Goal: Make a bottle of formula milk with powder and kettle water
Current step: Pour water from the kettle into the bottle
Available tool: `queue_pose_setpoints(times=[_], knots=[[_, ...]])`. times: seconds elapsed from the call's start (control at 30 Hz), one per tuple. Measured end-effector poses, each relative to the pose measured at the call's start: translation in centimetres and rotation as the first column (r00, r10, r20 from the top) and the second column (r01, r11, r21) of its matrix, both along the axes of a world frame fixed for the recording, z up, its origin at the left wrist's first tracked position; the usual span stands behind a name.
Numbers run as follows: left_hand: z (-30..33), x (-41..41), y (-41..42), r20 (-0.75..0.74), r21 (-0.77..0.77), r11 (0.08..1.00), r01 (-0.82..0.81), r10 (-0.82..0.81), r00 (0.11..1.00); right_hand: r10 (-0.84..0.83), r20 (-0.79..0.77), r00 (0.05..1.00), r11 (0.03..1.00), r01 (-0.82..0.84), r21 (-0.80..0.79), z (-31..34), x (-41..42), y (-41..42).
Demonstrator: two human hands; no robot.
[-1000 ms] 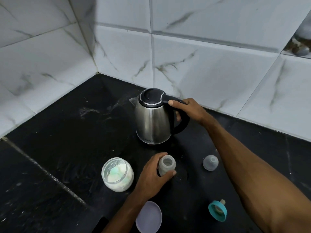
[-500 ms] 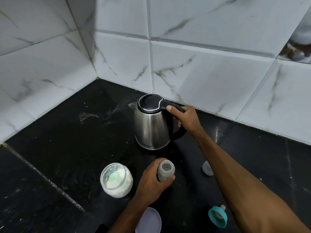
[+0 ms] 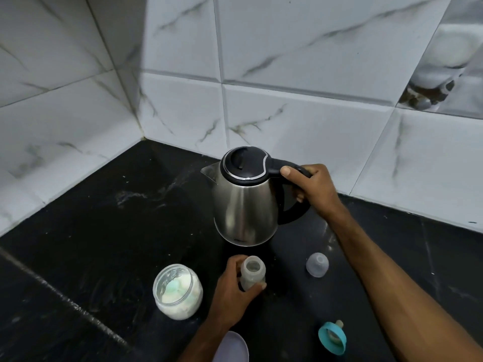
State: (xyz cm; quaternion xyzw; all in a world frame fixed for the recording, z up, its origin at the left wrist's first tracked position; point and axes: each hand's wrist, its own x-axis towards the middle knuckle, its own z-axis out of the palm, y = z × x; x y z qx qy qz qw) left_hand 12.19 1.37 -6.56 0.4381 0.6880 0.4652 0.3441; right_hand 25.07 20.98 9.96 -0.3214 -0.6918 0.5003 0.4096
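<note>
While the right hand [image 3: 315, 189] grips the steel kettle [image 3: 245, 202] by its handle near the counter's [image 3: 104, 218] back edge, the left hand [image 3: 235, 288] holds the open bottle [image 3: 253, 275]. Kettle's tiny logo is too blurry to read.

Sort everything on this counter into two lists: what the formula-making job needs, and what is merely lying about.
Needed: steel kettle with black lid; small clear open bottle; glass jar of white powder; teal teat ring; clear dome cap.
Lying about: pale lilac round lid.

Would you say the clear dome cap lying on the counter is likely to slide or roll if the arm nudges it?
Probably slides: the dome cap looks thin, light plastic on smooth black counter. Tipped over, its rounded top could roll.
</note>
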Motion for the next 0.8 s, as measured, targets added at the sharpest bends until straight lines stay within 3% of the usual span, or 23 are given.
queue_pose_setpoints(times=[0.4, 0.8], knots=[[0.5, -1.2, -0.9, 0.014, 0.016, 0.998, -0.063, 0.062, 0.998, -0.072, 0.075, 0.995, 0.996, 0.068, 0.060, 2.1, 7.2, -2.4], [2.4, -1.9, 0.0, -0.031, 0.060, 0.997, -0.038, 0.040, 0.999, -0.084, 0.205, 0.975, 0.992, 0.063, 0.105, 2.9, 9.4, -4.2]])
